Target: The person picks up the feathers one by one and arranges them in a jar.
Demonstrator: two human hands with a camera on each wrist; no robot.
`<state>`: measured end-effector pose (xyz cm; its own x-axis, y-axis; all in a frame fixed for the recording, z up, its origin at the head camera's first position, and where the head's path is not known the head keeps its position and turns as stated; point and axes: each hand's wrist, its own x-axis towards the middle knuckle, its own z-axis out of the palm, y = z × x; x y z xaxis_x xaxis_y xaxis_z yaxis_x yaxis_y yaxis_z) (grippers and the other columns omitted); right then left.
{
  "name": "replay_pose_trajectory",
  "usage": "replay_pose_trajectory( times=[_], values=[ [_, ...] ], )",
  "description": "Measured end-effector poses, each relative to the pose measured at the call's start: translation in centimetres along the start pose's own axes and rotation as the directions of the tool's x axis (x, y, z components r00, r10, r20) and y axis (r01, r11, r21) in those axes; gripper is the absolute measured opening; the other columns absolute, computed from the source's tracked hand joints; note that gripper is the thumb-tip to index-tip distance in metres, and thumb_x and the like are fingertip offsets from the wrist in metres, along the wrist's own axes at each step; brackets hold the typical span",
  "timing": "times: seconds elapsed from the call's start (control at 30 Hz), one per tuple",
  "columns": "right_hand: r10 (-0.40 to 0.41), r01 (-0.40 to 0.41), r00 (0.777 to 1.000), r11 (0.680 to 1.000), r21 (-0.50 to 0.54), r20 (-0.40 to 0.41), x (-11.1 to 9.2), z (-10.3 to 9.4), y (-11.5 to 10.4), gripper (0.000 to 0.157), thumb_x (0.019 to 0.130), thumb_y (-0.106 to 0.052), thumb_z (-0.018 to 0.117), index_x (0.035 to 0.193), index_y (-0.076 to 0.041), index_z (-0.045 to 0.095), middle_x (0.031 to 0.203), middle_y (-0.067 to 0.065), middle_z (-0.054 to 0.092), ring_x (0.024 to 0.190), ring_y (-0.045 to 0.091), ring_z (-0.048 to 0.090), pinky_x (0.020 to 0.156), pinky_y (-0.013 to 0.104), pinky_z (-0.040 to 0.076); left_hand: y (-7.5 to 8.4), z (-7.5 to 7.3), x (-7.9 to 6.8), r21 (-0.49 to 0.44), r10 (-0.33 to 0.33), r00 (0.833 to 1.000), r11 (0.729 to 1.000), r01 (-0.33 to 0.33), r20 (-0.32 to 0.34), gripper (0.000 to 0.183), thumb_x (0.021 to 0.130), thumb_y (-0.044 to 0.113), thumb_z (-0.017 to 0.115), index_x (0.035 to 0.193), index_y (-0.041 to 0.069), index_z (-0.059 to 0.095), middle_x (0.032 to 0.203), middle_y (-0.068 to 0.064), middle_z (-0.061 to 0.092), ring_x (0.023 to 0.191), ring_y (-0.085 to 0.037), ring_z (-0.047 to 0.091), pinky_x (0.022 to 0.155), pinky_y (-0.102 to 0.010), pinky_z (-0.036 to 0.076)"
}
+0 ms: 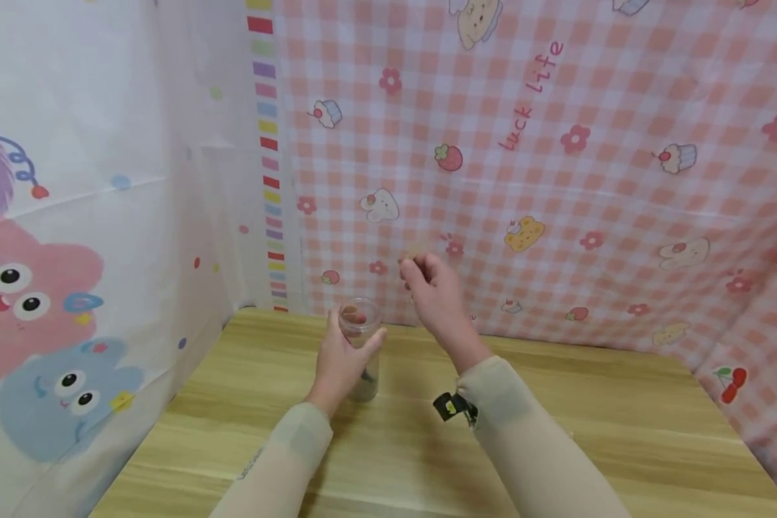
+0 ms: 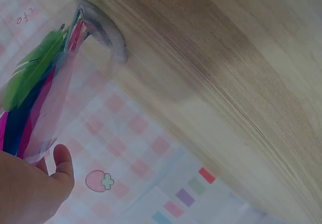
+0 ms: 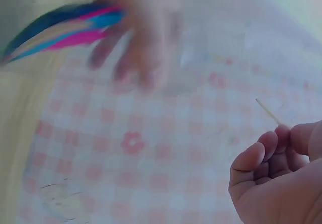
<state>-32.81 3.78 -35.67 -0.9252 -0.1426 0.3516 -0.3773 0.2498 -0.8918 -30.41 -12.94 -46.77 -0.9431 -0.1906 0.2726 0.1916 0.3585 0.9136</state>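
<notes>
My left hand (image 1: 343, 356) grips a tall clear plastic jar (image 1: 365, 388) round its upper part, thumb on the near side. Feathers stand inside the jar; the left wrist view shows a green feather (image 2: 32, 75) beside blue and pink ones, their lower ends by the jar's base (image 2: 108, 30). The jar's mouth faces up, uncovered. Up and to the right of it, my right hand (image 1: 437, 295) pinches a thin pale stick (image 3: 267, 111), like a feather's quill, between thumb and forefinger. The rest of the stick is hidden by the hand.
Both forearms reach over a wooden table (image 1: 621, 424). A pink checked cloth (image 1: 492, 194) hangs along its back edge, and a white cartoon-print cloth (image 1: 168, 237) hangs on the left. A black strap (image 1: 450, 406) hangs at the right wrist.
</notes>
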Motion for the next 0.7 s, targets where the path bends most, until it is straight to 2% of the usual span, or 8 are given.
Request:
replay_pose_trajectory(
  times=[0.03,0.1,0.2,0.27,0.47,0.6,0.7],
  values=[
    [-0.038,0.038,0.999,0.999,-0.018,0.011,-0.1,0.2,-0.8,0.024,0.112,-0.026,0.056,0.102,-0.007,0.066,0.093,0.008,0.065,0.080,0.019,0.056,0.069,0.029,0.047,0.0,0.0,0.1,-0.001,0.007,1.000,1.000,-0.007,0.002,0.082,0.091,0.037,0.085,0.154,0.015,0.038,0.136,-0.014,0.069,0.126,-0.033,0.066,0.107,-0.054,0.053],
    [-0.062,0.068,0.996,0.993,-0.091,0.069,-0.5,0.8,-1.4,0.024,0.112,-0.028,0.056,0.105,-0.009,0.068,0.097,0.008,0.068,0.082,0.018,0.058,0.070,0.029,0.049,-0.1,0.0,0.1,0.000,0.012,1.000,1.000,-0.012,0.005,0.081,0.092,0.037,0.084,0.154,0.015,0.038,0.136,-0.015,0.070,0.124,-0.033,0.066,0.105,-0.053,0.054],
    [-0.029,0.060,0.989,0.976,-0.208,0.148,-1.5,1.8,-0.7,0.022,0.113,-0.029,0.056,0.109,-0.011,0.069,0.097,0.008,0.072,0.079,0.017,0.059,0.068,0.030,0.051,-0.3,0.1,0.0,0.004,0.006,1.000,1.000,-0.006,0.016,0.079,0.093,0.039,0.084,0.153,0.015,0.039,0.136,-0.016,0.070,0.120,-0.034,0.066,0.101,-0.049,0.053],
    [-0.003,0.044,0.986,0.969,-0.241,0.168,-2.0,2.2,-0.1,0.021,0.113,-0.027,0.057,0.115,-0.011,0.070,0.102,0.007,0.074,0.084,0.016,0.063,0.071,0.031,0.055,-0.4,0.2,-0.2,0.011,-0.005,1.000,1.000,0.005,0.022,0.078,0.093,0.039,0.083,0.153,0.016,0.039,0.136,-0.016,0.070,0.115,-0.037,0.066,0.096,-0.047,0.052],
    [0.008,0.025,0.985,0.981,-0.191,0.171,-2.5,2.3,1.1,0.027,0.111,-0.024,0.058,0.133,-0.010,0.068,0.115,0.007,0.074,0.102,0.021,0.068,0.087,0.038,0.059,-0.2,0.4,-0.3,0.028,0.000,1.000,1.000,0.000,-0.011,0.079,0.092,0.037,0.083,0.154,0.014,0.040,0.132,-0.016,0.071,0.118,-0.035,0.068,0.099,-0.052,0.055],
    [0.036,-0.012,0.988,0.987,-0.158,0.151,-2.6,1.3,1.8,0.027,0.111,-0.023,0.058,0.133,-0.009,0.068,0.114,0.011,0.073,0.098,0.021,0.066,0.082,0.034,0.056,-0.3,0.8,0.1,0.006,0.013,1.000,1.000,-0.013,0.001,0.078,0.091,0.038,0.084,0.151,0.013,0.041,0.132,-0.016,0.071,0.119,-0.033,0.067,0.098,-0.050,0.054],
    [0.063,-0.038,0.987,0.985,-0.166,0.149,-3.2,-0.5,3.1,0.028,0.111,-0.024,0.059,0.133,-0.010,0.068,0.115,0.013,0.073,0.097,0.021,0.066,0.080,0.032,0.055,-0.5,0.9,0.3,0.011,0.003,1.000,1.000,-0.004,0.025,0.080,0.091,0.043,0.085,0.152,0.015,0.040,0.134,-0.012,0.070,0.121,-0.030,0.065,0.100,-0.047,0.054]
  ],
)
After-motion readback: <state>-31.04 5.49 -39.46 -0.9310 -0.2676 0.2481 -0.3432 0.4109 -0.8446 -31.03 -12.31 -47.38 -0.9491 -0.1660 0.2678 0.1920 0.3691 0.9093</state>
